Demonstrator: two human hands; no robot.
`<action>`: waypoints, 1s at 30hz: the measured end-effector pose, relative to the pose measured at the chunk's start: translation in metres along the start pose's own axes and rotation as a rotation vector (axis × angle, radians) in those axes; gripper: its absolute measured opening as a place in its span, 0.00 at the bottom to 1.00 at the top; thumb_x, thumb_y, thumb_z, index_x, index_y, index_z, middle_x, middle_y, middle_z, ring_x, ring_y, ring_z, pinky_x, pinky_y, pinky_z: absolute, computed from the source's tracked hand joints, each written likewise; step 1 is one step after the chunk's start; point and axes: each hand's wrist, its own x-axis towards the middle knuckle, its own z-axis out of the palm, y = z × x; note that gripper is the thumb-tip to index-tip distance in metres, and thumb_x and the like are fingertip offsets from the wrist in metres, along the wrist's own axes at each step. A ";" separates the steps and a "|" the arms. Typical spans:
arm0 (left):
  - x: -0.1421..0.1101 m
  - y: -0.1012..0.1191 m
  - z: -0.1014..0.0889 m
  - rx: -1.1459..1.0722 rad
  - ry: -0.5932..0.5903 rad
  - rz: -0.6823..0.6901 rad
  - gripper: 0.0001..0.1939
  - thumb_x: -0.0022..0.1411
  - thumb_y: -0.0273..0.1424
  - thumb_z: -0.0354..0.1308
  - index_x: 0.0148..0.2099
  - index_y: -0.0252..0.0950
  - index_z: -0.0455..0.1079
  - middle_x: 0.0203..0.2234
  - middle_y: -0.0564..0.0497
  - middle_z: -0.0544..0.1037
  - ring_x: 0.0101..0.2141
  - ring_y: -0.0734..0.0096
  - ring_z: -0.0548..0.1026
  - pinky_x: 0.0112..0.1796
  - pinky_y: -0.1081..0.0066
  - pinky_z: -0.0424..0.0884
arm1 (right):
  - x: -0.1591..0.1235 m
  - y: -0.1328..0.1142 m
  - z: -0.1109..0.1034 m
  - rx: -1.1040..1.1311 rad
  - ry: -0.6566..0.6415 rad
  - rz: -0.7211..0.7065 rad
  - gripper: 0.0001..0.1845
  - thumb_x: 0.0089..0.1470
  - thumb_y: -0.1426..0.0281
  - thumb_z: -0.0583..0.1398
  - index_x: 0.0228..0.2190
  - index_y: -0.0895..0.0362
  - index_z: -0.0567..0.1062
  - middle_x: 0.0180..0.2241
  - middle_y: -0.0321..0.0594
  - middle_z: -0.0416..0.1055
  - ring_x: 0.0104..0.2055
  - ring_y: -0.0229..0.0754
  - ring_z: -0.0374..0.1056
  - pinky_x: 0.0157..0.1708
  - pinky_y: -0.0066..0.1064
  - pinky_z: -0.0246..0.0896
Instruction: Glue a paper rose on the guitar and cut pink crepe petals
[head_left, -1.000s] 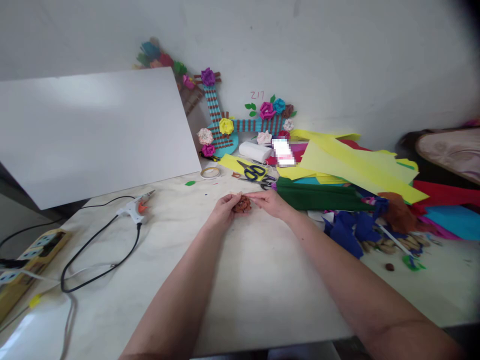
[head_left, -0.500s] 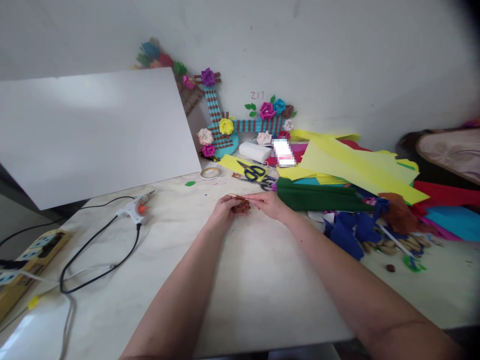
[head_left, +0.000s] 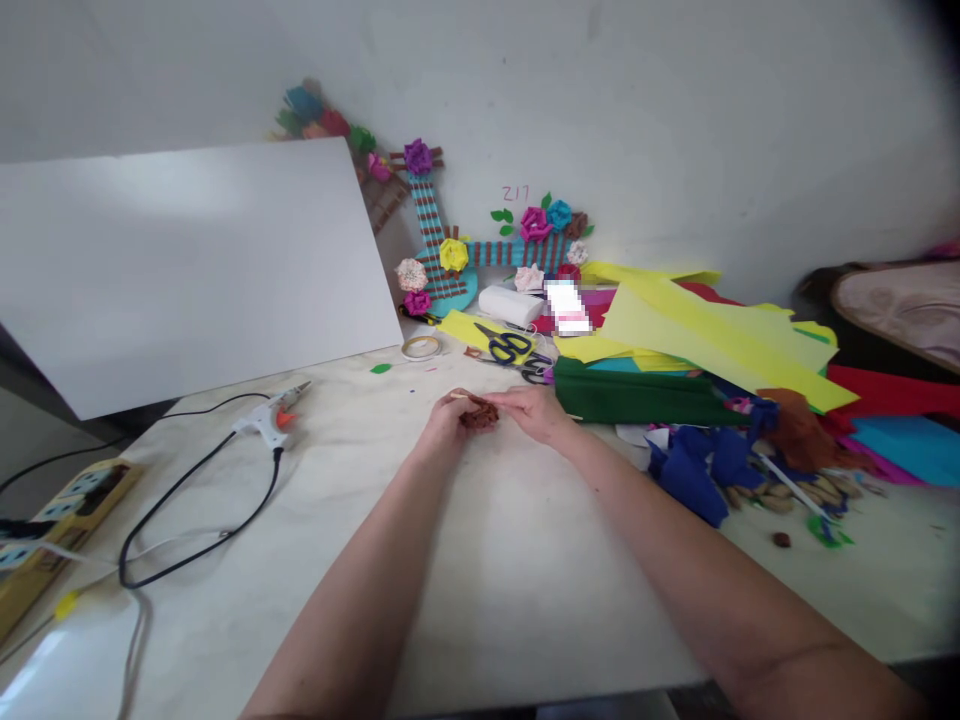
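Observation:
A crumpled brown paper flower (head_left: 480,414) is between my two hands, just above the middle of the table. My left hand (head_left: 445,416) is closed around its left side, with a thin pale strip showing at the fingers. The fingers of my right hand (head_left: 534,412) are pressed together on the flower's upper right edge. Behind my right wrist, the tip of a pale stick pokes out; whether the hand holds it I cannot tell. Fingertips of both hands are partly hidden by the flower.
A glue gun (head_left: 266,425) and power strip (head_left: 67,530) lie left, with cables. Scissors (head_left: 506,345), a tape roll (head_left: 421,347) and paper-flower guitars (head_left: 442,240) are at the back. Dark green paper (head_left: 645,392), yellow sheets (head_left: 720,330) and blue scraps (head_left: 686,470) cover the right.
My right fingers have shifted slightly on the flower's edge, and the flower has turned a little. A pale stick tip now shows behind my right wrist.

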 end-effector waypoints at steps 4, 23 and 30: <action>-0.002 0.002 0.001 -0.020 0.026 -0.028 0.06 0.40 0.25 0.56 0.25 0.33 0.63 0.21 0.48 0.74 0.26 0.63 0.75 0.25 0.64 0.73 | -0.001 0.000 0.000 -0.122 0.007 -0.038 0.18 0.56 0.74 0.52 0.45 0.52 0.75 0.32 0.40 0.75 0.33 0.36 0.68 0.34 0.24 0.58; -0.004 0.006 0.007 0.017 0.075 -0.066 0.12 0.50 0.33 0.61 0.30 0.32 0.62 0.23 0.48 0.73 0.26 0.65 0.75 0.23 0.64 0.74 | -0.007 -0.004 -0.001 -0.481 0.056 -0.127 0.20 0.55 0.76 0.52 0.46 0.50 0.75 0.25 0.39 0.68 0.26 0.35 0.59 0.25 0.27 0.48; -0.004 0.007 0.004 0.024 0.062 -0.086 0.10 0.50 0.32 0.60 0.28 0.32 0.62 0.22 0.48 0.73 0.27 0.63 0.75 0.22 0.64 0.74 | -0.008 -0.003 0.002 -0.555 0.098 -0.173 0.20 0.54 0.77 0.53 0.45 0.48 0.75 0.24 0.37 0.68 0.25 0.35 0.59 0.24 0.27 0.46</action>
